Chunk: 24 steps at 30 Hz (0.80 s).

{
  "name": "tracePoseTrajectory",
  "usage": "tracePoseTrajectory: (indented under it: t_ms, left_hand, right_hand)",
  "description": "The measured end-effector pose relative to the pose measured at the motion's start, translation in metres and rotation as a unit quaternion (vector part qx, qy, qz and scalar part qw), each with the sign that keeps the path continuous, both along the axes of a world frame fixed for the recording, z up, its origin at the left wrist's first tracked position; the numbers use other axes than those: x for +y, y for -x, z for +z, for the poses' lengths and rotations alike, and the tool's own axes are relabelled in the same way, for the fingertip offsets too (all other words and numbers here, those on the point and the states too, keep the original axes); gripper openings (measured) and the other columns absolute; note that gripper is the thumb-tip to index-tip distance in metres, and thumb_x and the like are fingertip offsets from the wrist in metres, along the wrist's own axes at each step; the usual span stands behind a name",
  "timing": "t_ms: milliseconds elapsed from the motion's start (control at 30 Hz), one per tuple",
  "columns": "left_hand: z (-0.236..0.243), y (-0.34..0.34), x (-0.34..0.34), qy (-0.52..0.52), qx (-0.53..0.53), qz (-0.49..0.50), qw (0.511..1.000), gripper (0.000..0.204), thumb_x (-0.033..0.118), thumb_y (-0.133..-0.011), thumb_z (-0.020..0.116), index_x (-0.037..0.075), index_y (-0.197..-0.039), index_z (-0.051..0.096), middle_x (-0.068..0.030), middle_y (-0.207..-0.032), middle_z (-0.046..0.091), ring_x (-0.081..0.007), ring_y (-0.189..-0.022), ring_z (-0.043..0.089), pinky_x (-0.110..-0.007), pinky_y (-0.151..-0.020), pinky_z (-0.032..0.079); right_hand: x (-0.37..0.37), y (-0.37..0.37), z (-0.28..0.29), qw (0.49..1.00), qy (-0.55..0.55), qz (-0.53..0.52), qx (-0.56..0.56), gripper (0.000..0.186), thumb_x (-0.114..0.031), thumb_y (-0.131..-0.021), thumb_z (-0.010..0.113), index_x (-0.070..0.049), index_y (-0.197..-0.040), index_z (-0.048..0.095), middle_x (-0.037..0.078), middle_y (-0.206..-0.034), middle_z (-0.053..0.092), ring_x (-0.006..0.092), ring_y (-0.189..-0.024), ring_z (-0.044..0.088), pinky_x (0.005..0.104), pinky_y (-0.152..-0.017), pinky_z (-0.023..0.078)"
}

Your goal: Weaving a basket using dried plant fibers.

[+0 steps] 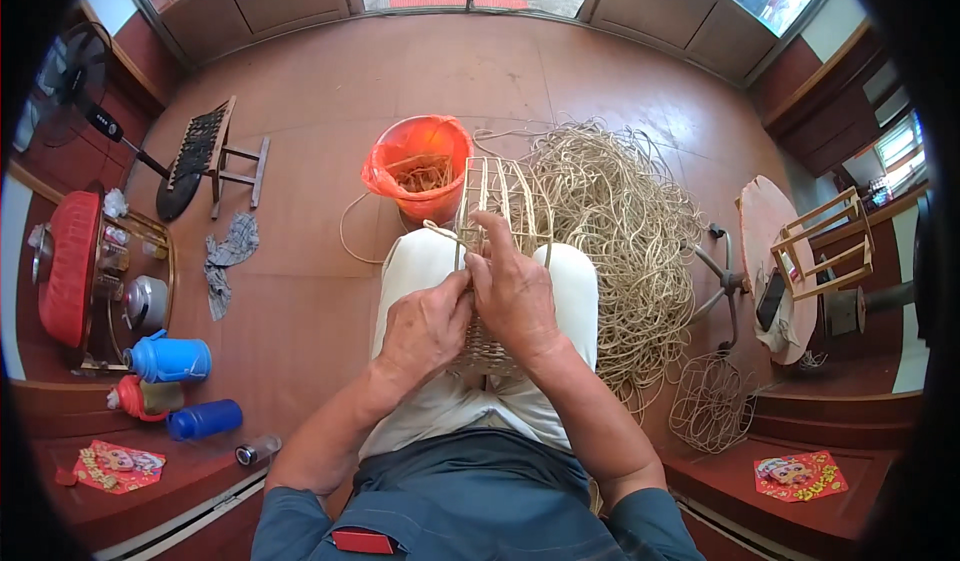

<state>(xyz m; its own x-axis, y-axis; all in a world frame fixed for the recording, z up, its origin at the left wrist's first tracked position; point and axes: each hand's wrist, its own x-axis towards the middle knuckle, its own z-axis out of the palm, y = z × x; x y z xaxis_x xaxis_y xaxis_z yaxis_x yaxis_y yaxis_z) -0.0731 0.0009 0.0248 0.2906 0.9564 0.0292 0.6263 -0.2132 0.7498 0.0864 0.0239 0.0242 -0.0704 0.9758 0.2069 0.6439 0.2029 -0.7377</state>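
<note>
Left hand (425, 326): fingers curled, thumb and forefinger pressed together, pinching the edge of the woven piece (486, 353). Right hand (515, 301) close alongside, fingertips near the left's, forefinger extended over the strands, thumb against the work; lower fingers hidden, so cannot tell whether it pinches. Woven piece lies between and beneath both hands, over the lap; its slatted open end points away beyond the fingertips, dense weave nearer the wrists. White trousers (412, 271) flank the hands on both sides. Edges: orange bucket (430, 206), bag-lined, stands beyond the left hand, near the slatted end's left side. Cord heap (625, 251) crowds the right hand's outer side, reaching close to the right knee; metal pedestal base (733, 281) just past it. Open room: widest left of the left hand, across reddish floor (300, 281) to a grey cloth (235, 251), and ahead of the hands, past the bucket.
</note>
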Motion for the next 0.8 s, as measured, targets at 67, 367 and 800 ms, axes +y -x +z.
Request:
tracePoseTrajectory:
  t_ms: [67, 367, 800]
  left_hand:
    - [0.001, -0.001, 0.000, 0.008, -0.003, 0.006, 1.000, 0.026, 0.017, -0.106, 0.063, 0.004, -0.128, 0.070, -0.0303, -0.096, 0.074, -0.0508, -0.092, 0.073, -0.057, -0.077, 0.056]
    - [-0.001, -0.007, -0.007, -0.040, -0.028, 0.043, 0.998, 0.027, 0.019, -0.107, 0.064, 0.008, -0.131, 0.072, -0.0265, -0.101, 0.076, -0.0488, -0.094, 0.074, -0.054, -0.078, 0.058]
    - [0.006, -0.014, 0.000, -0.254, 0.054, 0.008, 0.966, 0.024, 0.005, -0.095, 0.076, 0.007, -0.119, 0.074, -0.0119, -0.107, 0.071, -0.0344, -0.102, 0.068, -0.045, -0.088, 0.057]
  right_hand:
    - [-0.001, -0.005, 0.001, 1.000, 0.000, 0.010, 0.019, 0.047, -0.009, -0.105, 0.063, -0.011, -0.149, 0.049, 0.026, -0.101, 0.075, 0.0506, -0.092, 0.073, 0.0602, -0.077, 0.057]
    - [-0.016, -0.001, -0.005, 0.994, -0.074, -0.034, 0.075, 0.059, 0.003, -0.099, 0.070, -0.009, -0.153, 0.049, 0.019, -0.092, 0.074, 0.0411, -0.084, 0.076, 0.0497, -0.073, 0.060]
    - [-0.038, -0.056, -0.001, 0.872, 0.162, -0.023, 0.462, 0.020, -0.011, -0.110, 0.060, -0.008, -0.128, 0.051, 0.000, -0.088, 0.063, 0.0049, -0.067, 0.053, 0.0194, -0.056, 0.042]
